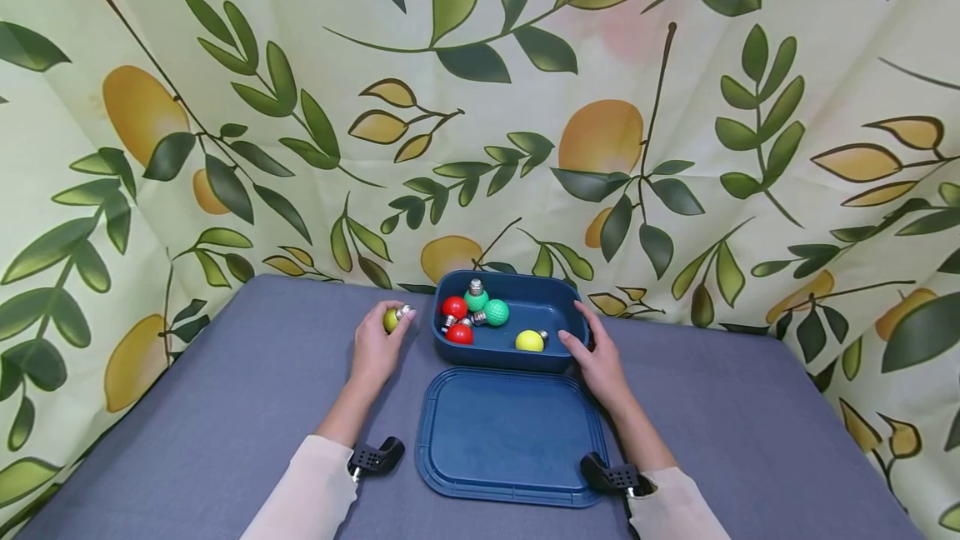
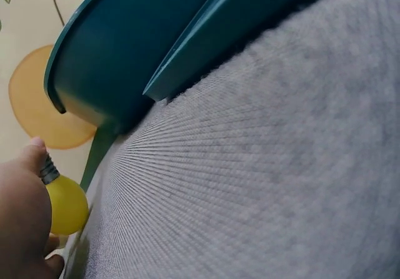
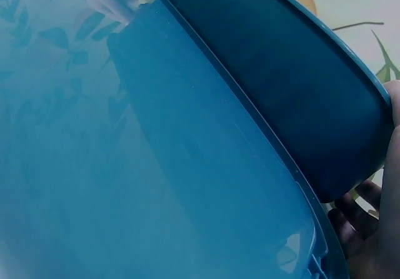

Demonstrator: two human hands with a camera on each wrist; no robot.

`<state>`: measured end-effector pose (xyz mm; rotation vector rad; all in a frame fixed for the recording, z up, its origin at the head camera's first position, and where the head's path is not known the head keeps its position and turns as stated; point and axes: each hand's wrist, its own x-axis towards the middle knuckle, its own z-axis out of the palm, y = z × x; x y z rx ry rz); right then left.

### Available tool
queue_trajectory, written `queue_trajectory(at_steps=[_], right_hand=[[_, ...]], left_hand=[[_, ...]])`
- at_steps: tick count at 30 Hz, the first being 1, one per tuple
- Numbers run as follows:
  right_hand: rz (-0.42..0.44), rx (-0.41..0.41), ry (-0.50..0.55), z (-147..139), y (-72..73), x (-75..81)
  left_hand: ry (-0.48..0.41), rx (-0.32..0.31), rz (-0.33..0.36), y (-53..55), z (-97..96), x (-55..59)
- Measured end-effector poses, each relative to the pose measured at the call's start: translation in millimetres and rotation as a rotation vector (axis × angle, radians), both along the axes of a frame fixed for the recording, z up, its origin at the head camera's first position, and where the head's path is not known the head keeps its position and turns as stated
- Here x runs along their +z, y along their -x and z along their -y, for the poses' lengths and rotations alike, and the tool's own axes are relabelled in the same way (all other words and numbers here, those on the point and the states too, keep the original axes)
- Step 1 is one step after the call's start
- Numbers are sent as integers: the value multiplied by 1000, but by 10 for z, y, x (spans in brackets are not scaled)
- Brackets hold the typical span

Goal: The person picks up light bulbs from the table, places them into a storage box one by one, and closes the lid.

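Observation:
Left of the blue plastic box (image 1: 510,359), my left hand (image 1: 372,348) pinches a yellow light bulb (image 1: 391,321), its silver screw base by the thumb. That bulb (image 2: 67,205) hangs apart from the box in the left wrist view. My right hand (image 1: 606,369) grips the box's right end, thumb at the rim and fingers along the outside; in the right wrist view the hand (image 3: 369,235) is partly cut off. Inside the box, two red bulbs (image 1: 461,334) and two green bulbs (image 1: 496,312) cluster at the left. Another yellow bulb (image 1: 528,341) lies near the front wall.
A flat blue lid (image 1: 513,440) lies on the grey cloth-covered table (image 1: 247,407) right in front of the box. Behind the table hangs a leaf-patterned cloth (image 1: 480,123), close to the box's back wall.

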<state>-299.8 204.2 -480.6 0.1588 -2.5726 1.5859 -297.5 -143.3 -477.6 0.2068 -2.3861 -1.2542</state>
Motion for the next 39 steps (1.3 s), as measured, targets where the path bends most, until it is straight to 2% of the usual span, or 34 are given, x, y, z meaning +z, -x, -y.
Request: queue_trajectory(at_steps=[8,12,20,24,27,29,34,39], right_hand=[[10,-3,2,15,4,5],[9,-4,-1,21,7,8],[-1,-5,0,19,14,15],[2,-1,5,17,11,21],[4,1,6,17,12,22],[4,2,4,18,15,19],[8,0,-4,18,16,8],[2,-7,-3,11,4,9]], left_hand=[[-29,7,-62,-5,9,-5],[-8,-3,-99,-12,14,4],[73,-30,-173,-16,21,23],[169,-50,-215,-14,22,19],[237,-57,-223,-24,22,22],[253,-55,-221,-33,23,26],[232,-47,-191,-48,19,35],[243,-54,-231,-55,-7,78]])
